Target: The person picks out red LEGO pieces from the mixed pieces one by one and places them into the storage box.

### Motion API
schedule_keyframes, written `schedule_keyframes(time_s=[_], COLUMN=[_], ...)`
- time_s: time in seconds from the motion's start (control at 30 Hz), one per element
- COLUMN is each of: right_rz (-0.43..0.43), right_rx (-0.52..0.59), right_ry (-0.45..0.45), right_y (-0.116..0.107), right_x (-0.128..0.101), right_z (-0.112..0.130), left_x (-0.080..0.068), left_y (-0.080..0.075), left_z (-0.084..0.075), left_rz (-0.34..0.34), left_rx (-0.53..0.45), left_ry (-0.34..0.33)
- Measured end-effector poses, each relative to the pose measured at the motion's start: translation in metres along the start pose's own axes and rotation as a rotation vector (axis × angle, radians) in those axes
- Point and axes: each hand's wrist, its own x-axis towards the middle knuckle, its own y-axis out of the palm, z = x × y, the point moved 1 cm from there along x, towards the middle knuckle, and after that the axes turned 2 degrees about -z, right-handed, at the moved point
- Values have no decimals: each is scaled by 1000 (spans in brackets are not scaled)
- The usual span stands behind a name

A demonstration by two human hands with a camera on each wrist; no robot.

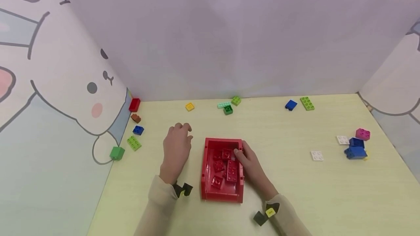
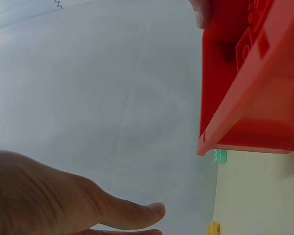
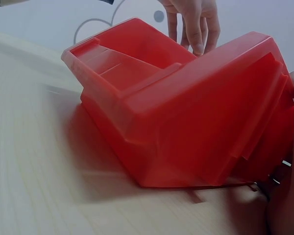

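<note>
A red plastic bin stands in front of me with several red toy bricks inside. My right hand grips its right wall, the thumb over the rim and the other fingers hidden outside. The bin's outer side fills much of the right wrist view. Left of the bin, my left hand hangs apart from it, fingers loosely bent and nothing seen in them. In the left wrist view its thumb reaches forward, well away from the bin wall.
Along the back lie a yellow brick, green bricks and a blue brick. At left are red, brown, blue and green bricks. White, blue and pink bricks lie right.
</note>
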Motion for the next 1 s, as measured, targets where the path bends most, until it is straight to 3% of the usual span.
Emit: schedule_keyframes(time_s=[0.6,1.0], right_rz=[3,3], right_rx=[11,6], right_ry=[-11,-8], right_y=[0,0], right_x=[-1,-1], right_z=[2,1], left_x=[20,32], left_y=[-7,-4], left_z=[23,39], left_rz=[32,38], left_rx=[-44,-39], left_ry=[-94,-113])
